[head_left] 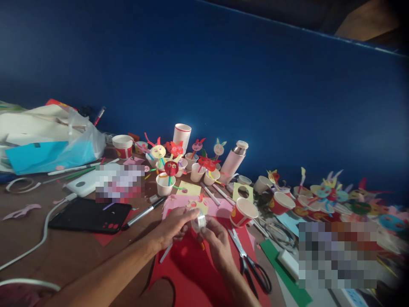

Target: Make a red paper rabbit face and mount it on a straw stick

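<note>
A small roll of clear tape (200,220) is held between my two hands, over a sheet of red paper (191,273). My left hand (174,226) has its fingers closed, with the thumb against the roll's left side. From the right, the fingertips of my right hand (217,241) pinch the roll's lower edge. A small orange strip (202,246) shows just below the fingers; what it belongs to is hidden. Scissors (244,256) with black handles lie right of my right hand. Near them stands a red and white paper cup (244,212).
Several cups with paper faces on strips (165,184) stand behind my hands, beside a pink thermos (234,162) and stacked cups (182,135). Left lie a black phone case (86,215), a marker (143,213) and a white cable (44,232). More decorated cups (283,202) crowd the right.
</note>
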Demonstrator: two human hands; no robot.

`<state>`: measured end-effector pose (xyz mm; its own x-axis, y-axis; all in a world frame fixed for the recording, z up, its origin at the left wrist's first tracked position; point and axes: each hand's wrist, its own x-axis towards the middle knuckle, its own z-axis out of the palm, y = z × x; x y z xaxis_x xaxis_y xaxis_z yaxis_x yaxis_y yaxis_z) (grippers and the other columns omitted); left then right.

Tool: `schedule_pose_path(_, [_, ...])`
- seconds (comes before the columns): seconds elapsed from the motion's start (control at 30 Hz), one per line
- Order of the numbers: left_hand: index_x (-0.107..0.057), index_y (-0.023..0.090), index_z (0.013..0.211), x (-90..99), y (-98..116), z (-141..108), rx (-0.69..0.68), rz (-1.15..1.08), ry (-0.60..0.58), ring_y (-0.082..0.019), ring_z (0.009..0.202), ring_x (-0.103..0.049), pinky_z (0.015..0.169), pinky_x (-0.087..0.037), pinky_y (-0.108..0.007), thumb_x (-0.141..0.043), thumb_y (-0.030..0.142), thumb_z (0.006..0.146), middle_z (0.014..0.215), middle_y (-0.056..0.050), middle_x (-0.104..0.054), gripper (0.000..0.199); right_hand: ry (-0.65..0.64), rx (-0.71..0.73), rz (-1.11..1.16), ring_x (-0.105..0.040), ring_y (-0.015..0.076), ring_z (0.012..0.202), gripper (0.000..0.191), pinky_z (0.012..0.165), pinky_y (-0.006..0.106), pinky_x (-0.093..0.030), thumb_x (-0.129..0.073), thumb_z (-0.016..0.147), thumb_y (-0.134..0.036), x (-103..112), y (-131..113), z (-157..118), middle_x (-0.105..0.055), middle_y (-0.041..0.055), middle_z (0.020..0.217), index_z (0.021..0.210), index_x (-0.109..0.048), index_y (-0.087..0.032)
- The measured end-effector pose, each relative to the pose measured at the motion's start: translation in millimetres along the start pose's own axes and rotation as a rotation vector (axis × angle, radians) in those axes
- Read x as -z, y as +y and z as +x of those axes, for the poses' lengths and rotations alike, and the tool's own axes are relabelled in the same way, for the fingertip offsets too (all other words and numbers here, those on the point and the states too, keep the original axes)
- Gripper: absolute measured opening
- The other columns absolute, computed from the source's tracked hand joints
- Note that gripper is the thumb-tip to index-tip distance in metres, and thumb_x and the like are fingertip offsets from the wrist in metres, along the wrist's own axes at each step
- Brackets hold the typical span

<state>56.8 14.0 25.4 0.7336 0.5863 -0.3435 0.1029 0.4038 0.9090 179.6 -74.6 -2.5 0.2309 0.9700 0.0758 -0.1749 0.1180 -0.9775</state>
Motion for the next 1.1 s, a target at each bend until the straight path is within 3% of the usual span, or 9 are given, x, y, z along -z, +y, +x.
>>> schedule_pose_path(0.33, [-0.047, 0.017, 0.070, -5.9, 3.7, -4.2, -0.173, 0.127, 0.048, -0.005, 0.038, -0.026, 0.041, -0.021, -0.019, -0.055, 0.048, 0.073, 0.045, 0.010, -0.037, 0.032, 0.024, 0.042, -0.037, -0.040, 0.0099, 0.053, 0.004, 0.051, 0.022, -0.032, -0.052, 0.073, -0.020, -0.6, 5.6, 1.6, -0.047, -0.0042, 0.059, 0.071, -0.053, -0.017])
schedule_pose_path(0.73, [-0.047, 0.018, 0.070, -5.4, 6.4, -5.9, -0.153, 0.139, 0.020, -0.005, 0.037, -0.023, 0.041, -0.017, -0.021, -0.053, 0.046, 0.075, 0.044, 0.010, -0.034, 0.030, 0.026, 0.032, 0.020, -0.038, 0.0096, 0.054, 0.009, 0.052, 0.022, -0.030, -0.048, 0.067, -0.012, -0.5, 10.3, -0.6, -0.049, -0.0039, 0.061, 0.073, -0.053, -0.017])
schedule_pose_path(0.9, [-0.047, 0.017, 0.067, -5.1, 8.4, -6.3, -0.184, 0.167, 0.040, -0.005, 0.038, -0.026, 0.043, -0.022, -0.021, -0.053, 0.047, 0.075, 0.045, 0.009, -0.036, 0.031, -0.011, 0.039, 0.067, -0.037, 0.0096, 0.055, 0.008, 0.053, 0.022, -0.030, -0.049, 0.069, -0.013, -1.1, 9.1, -0.7, -0.048, -0.0038, 0.062, 0.075, -0.054, -0.017])
schedule_pose_path(1.1, [-0.053, 0.016, 0.073, -2.4, -2.3, -0.4, -0.285, 0.214, 0.080, -0.011, 0.056, -0.047, 0.055, -0.036, -0.022, -0.055, 0.045, 0.074, 0.059, 0.004, -0.052, 0.029, 0.016, 0.055, 0.035, -0.038, 0.0101, 0.056, 0.004, 0.054, 0.022, -0.032, -0.053, 0.073, -0.021, -1.5, 10.9, 0.4, -0.048, -0.0042, 0.060, 0.075, -0.054, -0.018])
